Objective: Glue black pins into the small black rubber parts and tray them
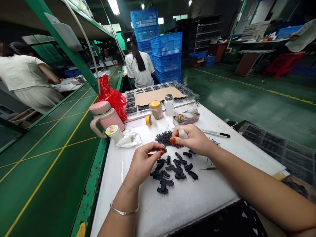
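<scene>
Mug (114, 119) nr bag (108, 95), jar (156, 112) behind blk pcs (177, 170)

The left grip (145, 160) pinches a black piece (163, 150) above the worktop (202, 194); the right grip (194, 140) holds a squeeze bottle (183, 134). Loose pieces (170, 168) lie just right of the left grip, a heap of tiny black bits (163, 138) just beyond it. A pen (216, 133) lies right of the right grip; a jar (156, 111) stands beyond both, a mug (112, 120) to their left.

Matt plastic parts (177, 170) (smooth-looking).
</scene>
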Available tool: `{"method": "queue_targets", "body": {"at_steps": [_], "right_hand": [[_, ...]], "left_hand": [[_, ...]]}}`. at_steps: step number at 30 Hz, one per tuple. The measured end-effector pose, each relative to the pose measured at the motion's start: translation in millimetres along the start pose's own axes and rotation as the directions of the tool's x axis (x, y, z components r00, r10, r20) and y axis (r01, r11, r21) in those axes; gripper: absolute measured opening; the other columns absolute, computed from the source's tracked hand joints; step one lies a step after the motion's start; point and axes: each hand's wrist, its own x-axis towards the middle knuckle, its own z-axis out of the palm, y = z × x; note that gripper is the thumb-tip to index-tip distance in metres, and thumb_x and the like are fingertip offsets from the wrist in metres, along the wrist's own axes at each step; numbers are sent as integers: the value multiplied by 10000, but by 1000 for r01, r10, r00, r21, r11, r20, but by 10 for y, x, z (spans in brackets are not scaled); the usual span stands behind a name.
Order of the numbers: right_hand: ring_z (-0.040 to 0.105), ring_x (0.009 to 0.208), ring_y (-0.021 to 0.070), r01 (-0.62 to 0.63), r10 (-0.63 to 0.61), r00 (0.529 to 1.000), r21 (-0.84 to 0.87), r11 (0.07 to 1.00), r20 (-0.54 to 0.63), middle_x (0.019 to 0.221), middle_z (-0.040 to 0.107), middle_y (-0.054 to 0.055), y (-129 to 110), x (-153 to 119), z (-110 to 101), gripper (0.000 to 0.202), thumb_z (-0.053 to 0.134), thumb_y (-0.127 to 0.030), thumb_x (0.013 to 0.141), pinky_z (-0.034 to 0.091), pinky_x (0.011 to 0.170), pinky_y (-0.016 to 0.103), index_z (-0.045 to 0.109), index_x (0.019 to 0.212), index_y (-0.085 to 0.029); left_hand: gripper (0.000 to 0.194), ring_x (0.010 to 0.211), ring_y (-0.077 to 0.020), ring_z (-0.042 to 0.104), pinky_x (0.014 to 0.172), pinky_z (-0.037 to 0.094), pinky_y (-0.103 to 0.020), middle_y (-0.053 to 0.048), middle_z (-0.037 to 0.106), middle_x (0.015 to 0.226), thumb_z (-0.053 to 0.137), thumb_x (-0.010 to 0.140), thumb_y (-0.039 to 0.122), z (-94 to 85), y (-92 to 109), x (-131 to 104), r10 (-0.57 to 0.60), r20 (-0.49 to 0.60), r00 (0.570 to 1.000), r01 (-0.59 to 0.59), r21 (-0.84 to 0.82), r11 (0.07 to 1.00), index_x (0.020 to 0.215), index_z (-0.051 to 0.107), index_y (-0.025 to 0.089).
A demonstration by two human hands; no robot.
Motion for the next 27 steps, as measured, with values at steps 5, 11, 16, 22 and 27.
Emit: {"method": "queue_targets", "body": {"at_steps": [5,11,16,22,27], "right_hand": [[493,540,89,-30,33,998,59,998,-50,616,585,0,104,-56,56,262,655,-378,790,389,506,206,587,708,-139],[573,523,129,-143,157,985,164,976,-72,671,582,-5,196,-144,20,298,596,-461,818,411,377,197,504,913,-195],[582,521,114,-95,83,990,-105,990,-112,899,630,46,145,-180,4,387,478,-394,906,484,463,243,430,1251,-225],[580,515,98,-33,-3,992,-281,959,-126,903,654,27,55,-230,-68,272,498,-274,899,487,540,253,573,1156,-229],[597,620,139,-43,-1,960,-150,988,-281,821,660,17,11,-253,-70,246,664,-375,791,459,512,237,603,959,-206]], "left_hand": [[199,795,-200,650,592,520,-231,-87,681,829,672,765,273,60,13,5,-92,59,994,103,-230,968,889,614,128],[231,748,-188,655,587,527,-232,-83,688,790,707,732,284,77,10,13,-120,23,993,122,-239,963,872,629,117],[234,729,-187,652,583,529,-237,-75,689,772,719,708,288,80,4,20,-132,-12,991,127,-202,971,859,650,122],[226,719,-174,640,587,527,-228,-79,691,772,710,704,268,91,7,18,-140,-50,989,129,-171,977,861,662,114],[213,731,-179,644,599,529,-234,-80,694,784,706,703,257,92,-3,12,-135,-52,989,125,-170,978,859,669,117]]}}
